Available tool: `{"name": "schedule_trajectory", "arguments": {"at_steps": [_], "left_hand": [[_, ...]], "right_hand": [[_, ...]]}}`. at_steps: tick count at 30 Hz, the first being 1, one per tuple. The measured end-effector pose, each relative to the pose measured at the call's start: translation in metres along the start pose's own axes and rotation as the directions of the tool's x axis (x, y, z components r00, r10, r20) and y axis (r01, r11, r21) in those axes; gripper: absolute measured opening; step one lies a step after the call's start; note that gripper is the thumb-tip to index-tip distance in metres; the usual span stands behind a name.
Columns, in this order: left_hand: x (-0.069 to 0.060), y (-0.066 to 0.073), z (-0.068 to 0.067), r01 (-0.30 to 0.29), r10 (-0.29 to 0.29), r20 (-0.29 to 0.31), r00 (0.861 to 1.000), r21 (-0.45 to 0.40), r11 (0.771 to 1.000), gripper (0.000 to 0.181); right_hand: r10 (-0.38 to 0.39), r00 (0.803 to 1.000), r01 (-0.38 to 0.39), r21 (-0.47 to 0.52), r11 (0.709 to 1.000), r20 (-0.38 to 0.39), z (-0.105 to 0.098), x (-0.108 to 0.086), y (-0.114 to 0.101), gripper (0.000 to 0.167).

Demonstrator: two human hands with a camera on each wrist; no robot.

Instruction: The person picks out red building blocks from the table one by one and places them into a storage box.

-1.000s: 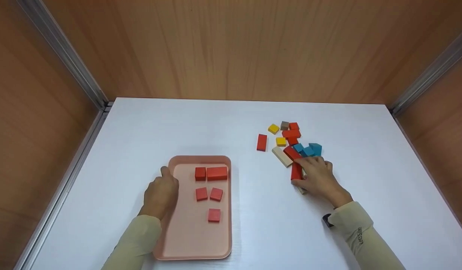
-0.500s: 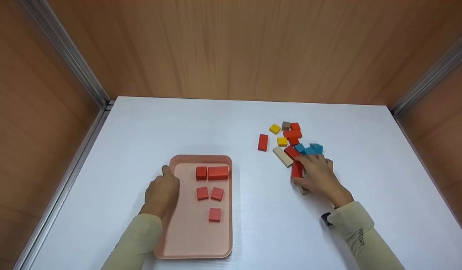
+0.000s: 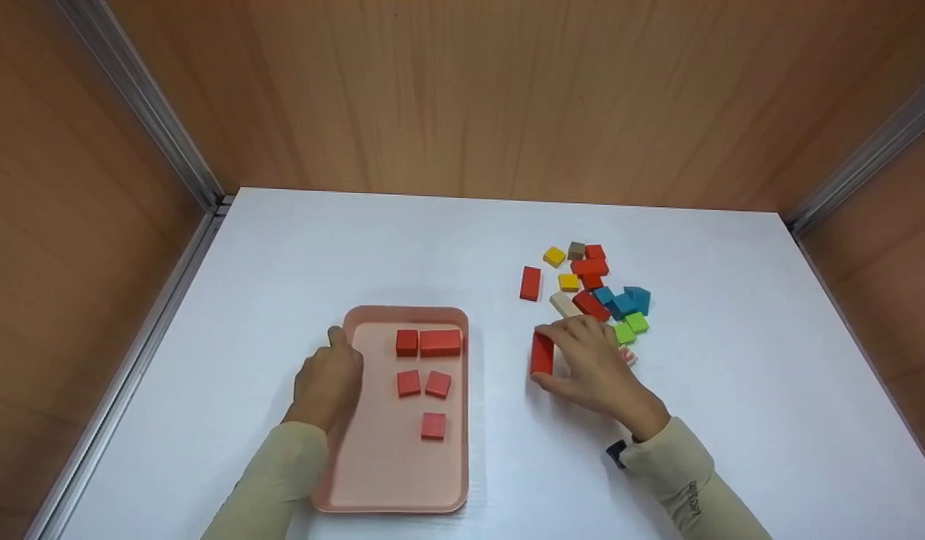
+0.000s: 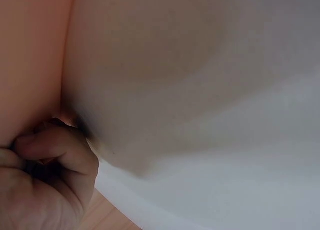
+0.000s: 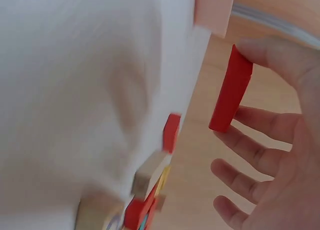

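My right hand pinches a long red block by its two ends, between thumb and fingers, left of the block pile. In the right wrist view the red block is held off the table, with the other fingers of the hand spread below. My left hand grips the left rim of the pink tray; the left wrist view shows the curled fingers of that hand at the tray's edge. Several red blocks lie in the tray's upper part.
On the white table, right of the tray, lie red blocks, yellow blocks, blue blocks, green blocks, a beige block and a separate red block. Wooden walls stand behind and at both sides.
My right hand has lifted the long red block from the pile and moved left with it, uncovering the green blocks. The left hand still grips the tray.
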State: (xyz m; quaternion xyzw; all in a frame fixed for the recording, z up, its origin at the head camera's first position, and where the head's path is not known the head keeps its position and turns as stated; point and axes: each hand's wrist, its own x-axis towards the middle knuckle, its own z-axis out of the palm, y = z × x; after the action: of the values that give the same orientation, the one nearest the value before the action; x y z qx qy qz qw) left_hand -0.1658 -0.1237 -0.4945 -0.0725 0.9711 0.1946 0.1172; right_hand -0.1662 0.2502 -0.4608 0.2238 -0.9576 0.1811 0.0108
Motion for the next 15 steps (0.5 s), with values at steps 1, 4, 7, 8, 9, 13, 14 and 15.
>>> {"name": "schedule_trajectory", "arguments": {"at_steps": [1,4,7,8,9,13,14,15], "left_hand": [[0.000,0.000,0.000,-0.004,0.004,-0.003,1.000,0.004,1.000,0.028],[0.000,-0.001,0.001,-0.014,0.014,-0.009,1.000,0.014,1.000,0.028],[0.000,-0.002,0.001,0.008,-0.009,-0.007,1.000,-0.019,1.000,0.027],[0.001,-0.002,0.002,0.014,-0.014,-0.004,1.000,-0.025,1.000,0.027],[0.001,-0.002,0.002,0.015,-0.015,-0.005,1.000,-0.024,1.000,0.027],[0.000,-0.002,0.003,0.001,-0.002,-0.014,1.000,-0.013,1.000,0.026],[0.000,-0.001,0.003,-0.001,0.001,-0.018,1.000,-0.007,1.000,0.025],[0.000,-0.001,0.003,-0.003,0.003,-0.022,1.000,-0.009,1.000,0.025]], "right_hand": [[-0.026,1.000,0.026,-0.002,1.000,-0.013,0.001,0.001,-0.006,0.065],[-0.098,0.995,0.098,0.015,0.995,-0.032,0.005,0.002,-0.025,0.064],[-0.154,0.988,0.155,0.042,0.987,-0.032,0.009,0.003,-0.042,0.064],[-0.167,0.986,0.168,0.051,0.984,-0.025,0.010,0.003,-0.047,0.064],[-0.176,0.984,0.176,0.058,0.983,-0.017,0.011,0.003,-0.053,0.064],[-0.219,0.975,0.217,0.074,0.973,0.024,0.017,0.002,-0.073,0.068],[-0.235,0.971,0.232,0.078,0.970,0.034,0.019,0.002,-0.078,0.068],[-0.253,0.967,0.249,0.081,0.965,0.045,0.021,0.002,-0.083,0.069]]}}
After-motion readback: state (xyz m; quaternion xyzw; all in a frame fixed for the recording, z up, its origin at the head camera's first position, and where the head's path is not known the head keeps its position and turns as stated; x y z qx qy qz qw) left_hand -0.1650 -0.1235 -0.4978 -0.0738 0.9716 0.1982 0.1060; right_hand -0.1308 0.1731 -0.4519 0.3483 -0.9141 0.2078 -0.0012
